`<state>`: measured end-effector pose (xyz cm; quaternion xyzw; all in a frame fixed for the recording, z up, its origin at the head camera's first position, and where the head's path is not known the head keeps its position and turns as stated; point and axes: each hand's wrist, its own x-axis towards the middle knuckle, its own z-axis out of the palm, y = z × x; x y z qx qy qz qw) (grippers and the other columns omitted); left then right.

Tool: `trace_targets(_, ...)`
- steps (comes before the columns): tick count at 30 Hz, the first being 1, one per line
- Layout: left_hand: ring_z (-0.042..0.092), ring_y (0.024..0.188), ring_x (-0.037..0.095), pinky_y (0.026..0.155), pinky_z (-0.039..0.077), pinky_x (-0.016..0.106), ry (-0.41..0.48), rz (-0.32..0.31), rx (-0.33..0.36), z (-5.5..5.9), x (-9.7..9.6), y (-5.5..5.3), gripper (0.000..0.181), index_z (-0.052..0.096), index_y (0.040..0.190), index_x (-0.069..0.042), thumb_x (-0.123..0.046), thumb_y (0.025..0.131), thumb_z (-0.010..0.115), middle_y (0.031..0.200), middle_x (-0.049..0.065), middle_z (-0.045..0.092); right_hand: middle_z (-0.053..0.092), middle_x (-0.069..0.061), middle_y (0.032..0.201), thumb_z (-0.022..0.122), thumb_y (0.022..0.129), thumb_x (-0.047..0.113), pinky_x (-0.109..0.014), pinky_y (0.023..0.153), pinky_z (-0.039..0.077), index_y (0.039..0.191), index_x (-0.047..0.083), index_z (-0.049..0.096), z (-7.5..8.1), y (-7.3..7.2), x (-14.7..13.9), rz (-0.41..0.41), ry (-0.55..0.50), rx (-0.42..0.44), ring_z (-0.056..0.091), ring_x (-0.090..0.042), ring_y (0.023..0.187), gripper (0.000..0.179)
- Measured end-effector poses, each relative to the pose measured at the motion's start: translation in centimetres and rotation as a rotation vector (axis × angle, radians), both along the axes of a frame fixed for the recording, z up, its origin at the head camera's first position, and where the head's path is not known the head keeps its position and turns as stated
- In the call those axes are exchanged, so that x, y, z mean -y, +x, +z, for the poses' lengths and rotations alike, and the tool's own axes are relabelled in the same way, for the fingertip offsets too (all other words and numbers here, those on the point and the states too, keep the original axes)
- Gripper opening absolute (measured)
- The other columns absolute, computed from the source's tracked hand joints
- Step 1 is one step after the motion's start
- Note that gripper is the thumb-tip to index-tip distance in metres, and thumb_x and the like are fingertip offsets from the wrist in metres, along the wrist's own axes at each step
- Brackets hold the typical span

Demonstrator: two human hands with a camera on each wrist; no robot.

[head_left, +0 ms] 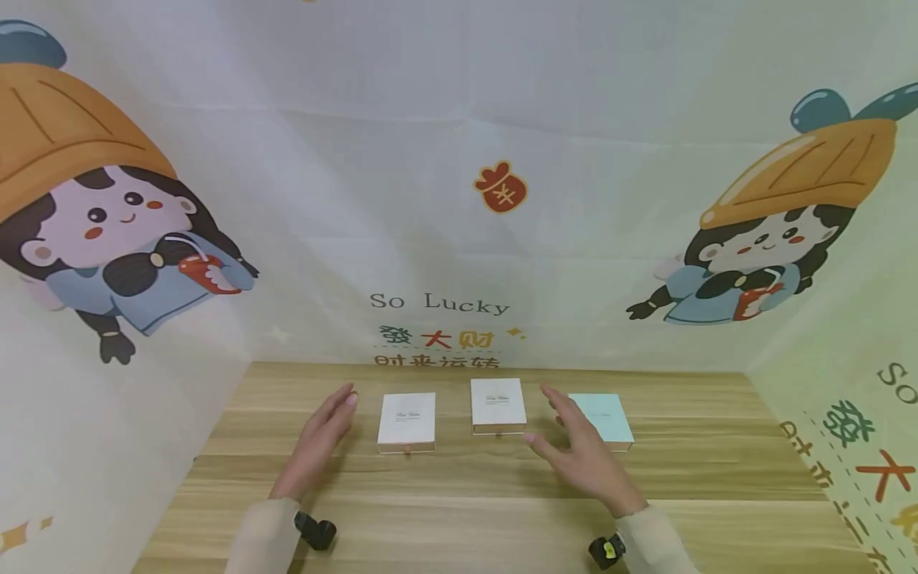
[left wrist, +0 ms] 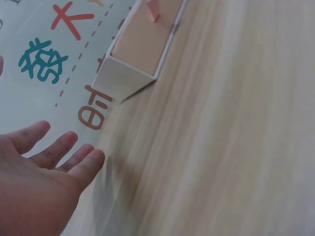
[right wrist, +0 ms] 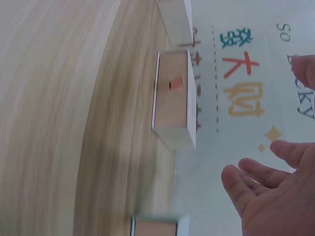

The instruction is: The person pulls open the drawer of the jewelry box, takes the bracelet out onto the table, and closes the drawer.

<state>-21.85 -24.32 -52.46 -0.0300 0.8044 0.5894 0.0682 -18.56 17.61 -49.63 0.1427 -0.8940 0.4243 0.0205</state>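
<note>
Three small flat drawer-style gift boxes lie on the wooden table. Two are white, the left box (head_left: 406, 418) and the middle box (head_left: 498, 402); the third box (head_left: 613, 418) is pale mint, partly covered by my right hand in the head view. My left hand (head_left: 319, 438), fingers extended, is just left of the left white box and holds nothing. Between the middle and mint boxes is my right hand (head_left: 584, 458), thumb spread from straight fingers, also holding nothing. In the left wrist view a ribbon tab (left wrist: 153, 10) sticks out of the box front (left wrist: 142, 42). A similar tab (right wrist: 176, 82) shows in the right wrist view.
A light wood table (head_left: 466, 510) runs up to a printed cloth backdrop (head_left: 402, 199) at the back and sides. The cloth carries cartoon figures and lettering. Black wrist cameras are strapped at the left cuff (head_left: 315, 530) and right cuff (head_left: 606, 550).
</note>
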Motion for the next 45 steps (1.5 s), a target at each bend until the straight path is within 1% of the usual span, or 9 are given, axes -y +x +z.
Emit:
trace_targets(8, 0.039, 0.150, 0.037, 0.123, 0.033, 0.048, 0.107, 0.008, 0.016, 0.2, -0.5, -1.3, 0.080, 0.029, 0.162, -0.012, -0.062, 0.102, 0.047, 0.164, 0.018, 0.036, 0.039, -0.009, 0.164, 0.067, 0.096, 0.049, -0.061, 0.114, 0.042, 0.161, 0.015, 0.032, -0.5, 0.2, 2.6, 0.038, -0.080, 0.065, 0.048, -0.039, 0.142, 0.082)
trace_targets(13, 0.044, 0.147, 0.036, 0.123, 0.034, 0.048, 0.122, 0.003, 0.030, 0.1, -1.0, -1.9, 0.080, 0.037, 0.158, -0.011, -0.064, 0.100, 0.049, 0.162, 0.014, 0.041, 0.046, -0.011, 0.159, 0.066, 0.098, 0.048, -0.060, 0.111, 0.045, 0.159, 0.013, 0.036, -1.1, 0.2, 4.3, 0.052, -0.146, 0.079, 0.056, -0.036, 0.136, 0.077)
trace_targets(18, 0.049, 0.143, 0.034, 0.121, 0.038, 0.046, 0.131, 0.009, 0.039, -0.1, -1.8, -2.8, 0.077, 0.041, 0.156, -0.009, -0.060, 0.099, 0.054, 0.157, 0.016, 0.048, 0.051, -0.017, 0.154, 0.061, 0.102, 0.044, -0.056, 0.107, 0.050, 0.157, 0.008, 0.038, -1.2, 0.3, 6.1, 0.085, -0.192, 0.121, 0.059, -0.038, 0.130, 0.070)
trace_targets(21, 0.052, 0.141, 0.034, 0.119, 0.041, 0.045, 0.120, 0.017, 0.028, -0.1, -2.2, -3.3, 0.076, 0.042, 0.155, -0.008, -0.058, 0.099, 0.057, 0.154, 0.019, 0.051, 0.053, -0.018, 0.151, 0.059, 0.103, 0.042, -0.055, 0.106, 0.051, 0.155, 0.006, 0.041, -1.2, 0.3, 7.1, 0.093, -0.205, 0.139, 0.060, -0.037, 0.128, 0.065)
trace_targets(24, 0.054, 0.139, 0.033, 0.119, 0.041, 0.046, 0.066, 0.023, 0.014, -0.2, -2.4, -3.6, 0.074, 0.046, 0.152, -0.009, -0.058, 0.099, 0.058, 0.153, 0.017, 0.053, 0.056, -0.021, 0.147, 0.057, 0.104, 0.039, -0.054, 0.103, 0.053, 0.151, 0.003, 0.045, -1.3, 0.1, 8.0, 0.097, -0.208, 0.141, 0.063, -0.037, 0.124, 0.060)
trace_targets(31, 0.051, 0.141, 0.031, 0.119, 0.039, 0.050, -0.035, 0.010, -0.004, -0.6, -2.7, -4.0, 0.051, 0.055, 0.147, -0.011, -0.040, 0.104, 0.058, 0.153, 0.014, 0.053, 0.064, -0.019, 0.136, 0.055, 0.106, 0.037, -0.048, 0.097, 0.056, 0.143, 0.002, 0.055, -2.5, -0.1, 9.9, 0.094, -0.176, 0.130, 0.068, -0.031, 0.114, 0.051)
trace_targets(37, 0.058, 0.130, 0.030, 0.110, 0.050, 0.044, -0.073, 0.016, -0.020, -0.7, -3.3, -4.3, 0.040, 0.062, 0.140, -0.008, -0.025, 0.104, 0.059, 0.141, 0.014, 0.062, 0.071, -0.016, 0.122, 0.059, 0.104, 0.031, -0.038, 0.090, 0.058, 0.133, -0.001, 0.062, -3.3, -0.5, 11.7, 0.041, -0.166, 0.087, 0.070, -0.025, 0.104, 0.043)
trace_targets(42, 0.061, 0.127, 0.031, 0.102, 0.056, 0.038, -0.082, 0.026, -0.037, -0.9, -3.5, -4.5, 0.035, 0.065, 0.135, -0.003, -0.017, 0.104, 0.059, 0.137, 0.018, 0.065, 0.074, -0.017, 0.114, 0.065, 0.100, 0.028, -0.039, 0.088, 0.060, 0.125, -0.003, 0.066, -3.8, -0.4, 13.4, -0.022, -0.167, 0.079, 0.072, -0.026, 0.099, 0.040)
trace_targets(45, 0.060, 0.129, 0.032, 0.103, 0.055, 0.040, -0.098, 0.038, -0.041, -1.1, -3.4, -4.7, 0.032, 0.067, 0.132, -0.003, -0.015, 0.104, 0.059, 0.138, 0.018, 0.065, 0.075, -0.018, 0.108, 0.069, 0.096, 0.025, -0.038, 0.085, 0.061, 0.120, -0.005, 0.068, -4.1, -0.3, 14.4, -0.065, -0.178, 0.072, 0.073, -0.027, 0.096, 0.038)
